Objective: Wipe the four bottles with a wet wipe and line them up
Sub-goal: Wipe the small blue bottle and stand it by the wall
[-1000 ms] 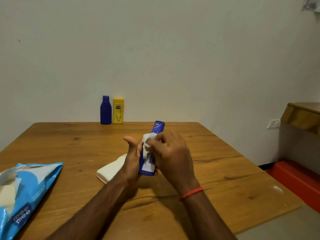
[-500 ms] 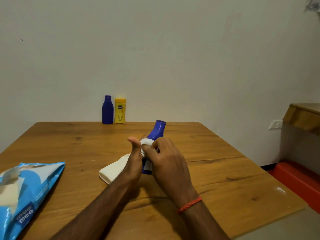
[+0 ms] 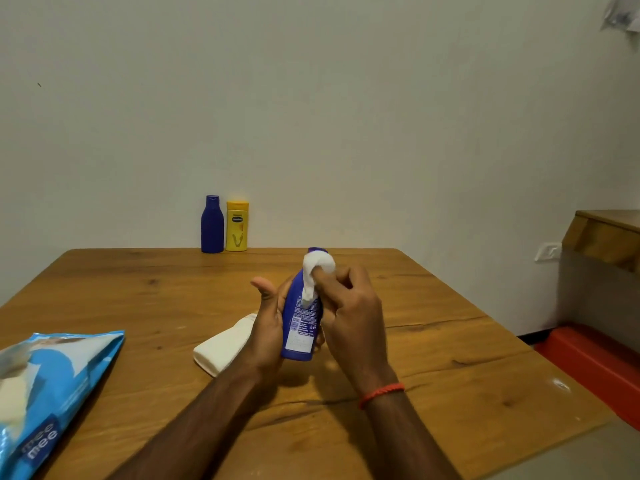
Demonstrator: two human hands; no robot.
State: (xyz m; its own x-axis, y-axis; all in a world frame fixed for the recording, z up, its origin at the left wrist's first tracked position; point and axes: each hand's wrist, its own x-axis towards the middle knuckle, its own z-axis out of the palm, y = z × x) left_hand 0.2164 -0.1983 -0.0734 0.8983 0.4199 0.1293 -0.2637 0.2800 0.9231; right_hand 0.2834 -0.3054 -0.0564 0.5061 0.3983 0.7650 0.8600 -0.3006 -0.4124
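- While the left hand [image 3: 268, 327] wraps its fingers round the lower body of the blue bottle [image 3: 299, 327] with the thumb sticking up free, the bottle is held over mid-table, label toward the camera, cap end tipped slightly toward 1 o'clock.
- Right hand [image 3: 349, 317]: fingers curled, pinching the white wet wipe [image 3: 317, 271] against the bottle's neck and cap. The wipe hides most of the cap.
- Red band [image 3: 381, 394] on the right wrist.
- White bottle [image 3: 221, 351] lies on its side on the table [image 3: 450, 375], at 9 o'clock from the held bottle. Its far end is hidden behind the left hand.
- Dark blue bottle [image 3: 212, 225] and yellow bottle [image 3: 237, 226] stand upright at the table's far edge by the wall, about 11 o'clock from the hands. They are side by side, yellow on the right; whether they touch can't be told.
- Blue wipes pack [image 3: 52, 382] lies flat at 8 o'clock, at the near-left table edge, partly out of frame.
- Off the table at 3 o'clock: wall socket [image 3: 547, 251], wooden unit [image 3: 602, 237], red object on the floor [image 3: 595, 362].
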